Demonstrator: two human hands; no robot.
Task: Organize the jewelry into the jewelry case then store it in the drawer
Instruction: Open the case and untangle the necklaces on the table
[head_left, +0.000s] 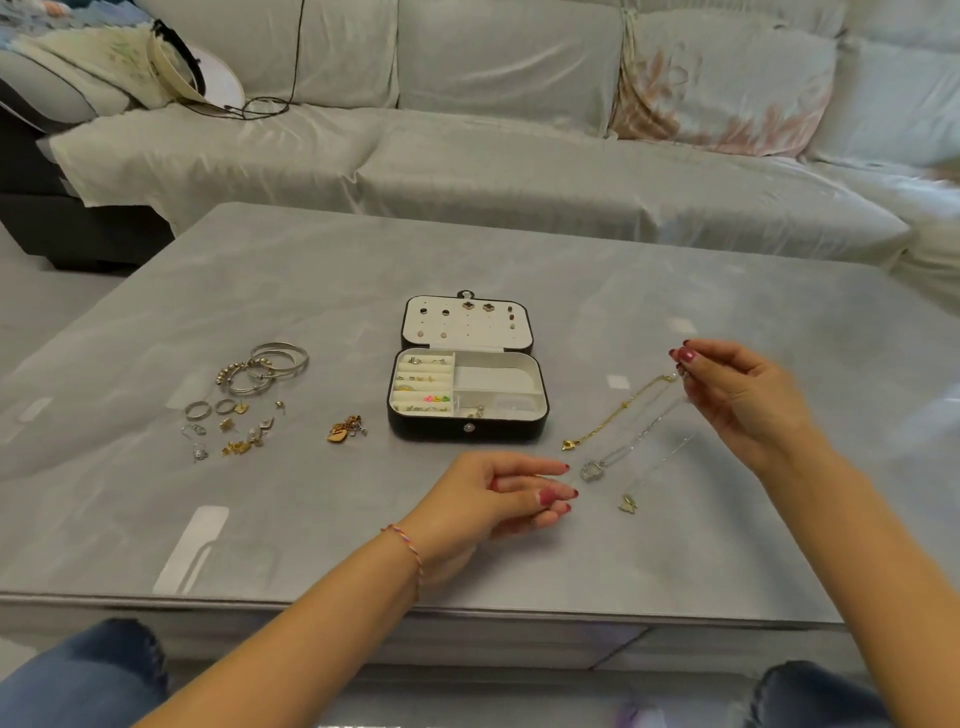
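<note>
Jewelry case (467, 387) lies open near the middle of the surface (311, 270), lid folded flat away from the person, its long axis running left to right and the snap front facing them. One case; its lid panel carries several stud earrings, and the tray's left slots hold small rings and earrings.

Three necklaces (631, 436) trail to the right of the case, their chains running up-right toward the right hand (737, 395), which is raised and pinches their upper ends between thumb and fingertips. Pendants rest on the surface: one gold, one silver, one butterfly-shaped. The left hand (498, 499) hovers low in front of the case, fingers loosely extended, holding nothing.

Left of the case lie a cluster of silver bangles (267, 366), some loose rings and earrings (226, 426) too small to count surely, and one gold charm heap (347, 428).

Glossy grey surface; a pale covered sofa (493, 145) stands behind it.
</note>
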